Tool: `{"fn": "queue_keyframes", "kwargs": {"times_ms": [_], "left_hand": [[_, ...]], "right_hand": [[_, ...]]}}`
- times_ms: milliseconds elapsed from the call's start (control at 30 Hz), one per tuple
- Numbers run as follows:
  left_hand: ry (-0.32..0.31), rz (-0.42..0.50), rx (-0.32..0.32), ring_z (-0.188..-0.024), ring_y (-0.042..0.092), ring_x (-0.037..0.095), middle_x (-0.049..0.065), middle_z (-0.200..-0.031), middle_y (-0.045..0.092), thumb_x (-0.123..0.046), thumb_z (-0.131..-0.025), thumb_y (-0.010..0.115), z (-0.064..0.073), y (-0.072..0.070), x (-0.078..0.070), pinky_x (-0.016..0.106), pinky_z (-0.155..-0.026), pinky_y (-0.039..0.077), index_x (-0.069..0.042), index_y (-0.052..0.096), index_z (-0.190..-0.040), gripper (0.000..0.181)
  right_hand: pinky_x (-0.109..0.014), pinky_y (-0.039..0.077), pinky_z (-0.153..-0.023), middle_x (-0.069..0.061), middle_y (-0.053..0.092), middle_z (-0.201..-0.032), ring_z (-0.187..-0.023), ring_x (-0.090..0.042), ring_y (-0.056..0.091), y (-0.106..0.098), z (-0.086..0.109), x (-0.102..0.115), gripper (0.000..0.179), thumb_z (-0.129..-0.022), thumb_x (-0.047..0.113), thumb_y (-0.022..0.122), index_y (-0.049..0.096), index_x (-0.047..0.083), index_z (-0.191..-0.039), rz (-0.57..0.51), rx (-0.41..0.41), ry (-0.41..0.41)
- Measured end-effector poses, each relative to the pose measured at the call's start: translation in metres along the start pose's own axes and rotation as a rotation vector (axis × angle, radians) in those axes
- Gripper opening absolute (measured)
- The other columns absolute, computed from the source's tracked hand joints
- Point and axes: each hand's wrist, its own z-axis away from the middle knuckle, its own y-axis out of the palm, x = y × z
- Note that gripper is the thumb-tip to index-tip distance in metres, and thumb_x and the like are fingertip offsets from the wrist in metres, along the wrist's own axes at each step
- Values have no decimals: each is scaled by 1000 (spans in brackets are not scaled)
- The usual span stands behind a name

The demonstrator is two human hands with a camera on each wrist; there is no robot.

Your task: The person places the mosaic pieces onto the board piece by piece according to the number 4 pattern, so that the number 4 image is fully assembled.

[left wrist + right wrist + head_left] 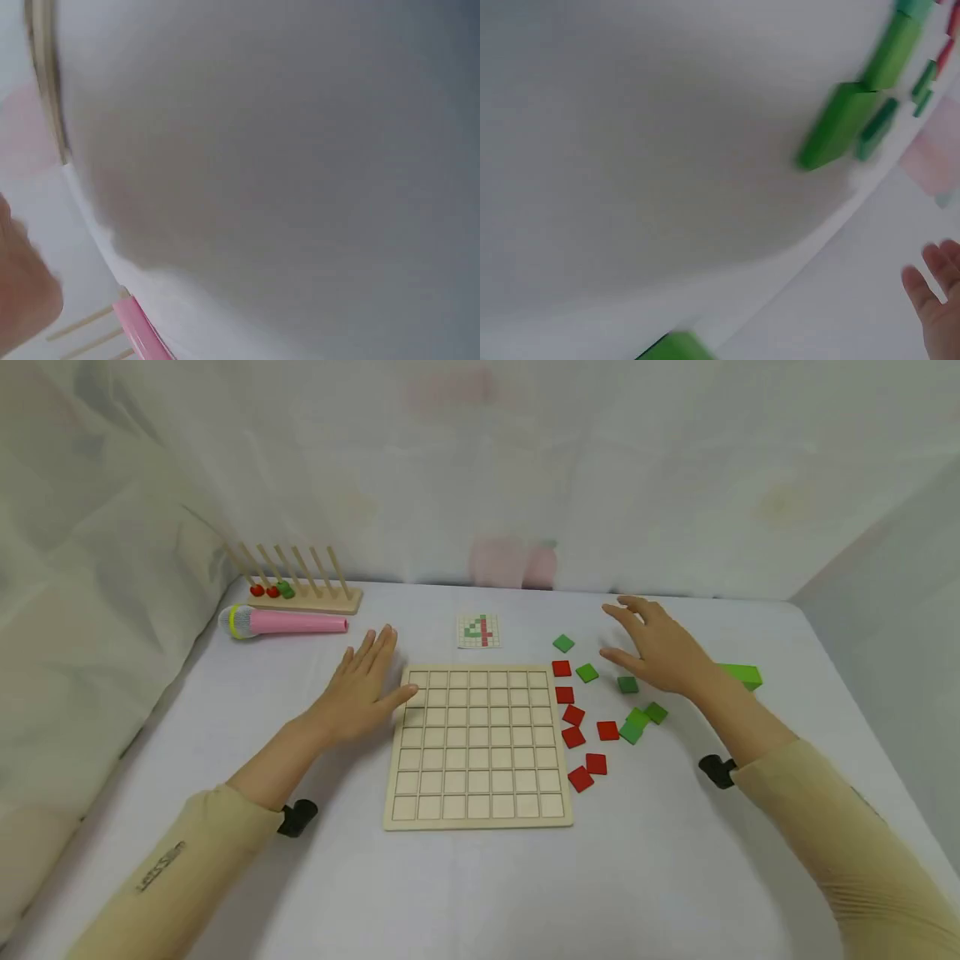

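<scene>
My left hand (358, 697) is held with fingers straight at the left edge of a pale wooden grid board (480, 825), its thumb overlapping the upper left corner in the head view. Every square of the board is bare. To the board's right lie several loose red tiles (607, 731) and green tiles (627, 685). Over the table beyond the green tiles, my right hand (663, 647) has its fingers spread and loosely bent, with nothing in them. Behind the board lies a small card (478, 632) printed with a red and green grid pattern.
A pink toy microphone (296, 622) lies at the back left. Behind it stands a wooden peg rack (307, 602) with red and green beads on some pegs. A bright green block (742, 675) sits partly behind my right forearm. White cloth hangs around the table.
</scene>
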Motion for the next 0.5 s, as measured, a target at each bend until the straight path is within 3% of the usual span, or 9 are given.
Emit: {"fn": "queue_keyframes", "kwargs": {"times_ms": [167, 300, 500], "left_hand": [[21, 260, 142, -158, -4, 30, 5, -169, -1, -52, -100, 49, -9, -6, 4, 57, -126, 4, -16, 2, -161, 85], [13, 275, 241, -158, 2, 30, 5, -169, 5, -55, -92, 61, -10, -5, 11, 56, -126, 9, -21, 11, -161, 91], [55, 280, 267, -157, 3, 33, 4, -169, 9, -47, -71, 86, -12, 0, 19, 57, -126, 7, -19, 16, -160, 117]], "right_hand": [[-55, 46, -105, -22, 47, -140, -125, -39, 52, 0, -31, 10, 46, -97, 21, 62, 52, 4, -139, -232, 15, 22], [-53, 49, -101, -20, 51, -138, -120, -38, 57, 1, -50, 19, 41, -97, 15, 61, 56, 4, -136, -369, 76, 52], [-56, 46, -105, -21, 52, -139, -125, -39, 55, 5, -66, 22, 41, -95, 5, 57, 55, 4, -136, -504, 212, 98]]}}
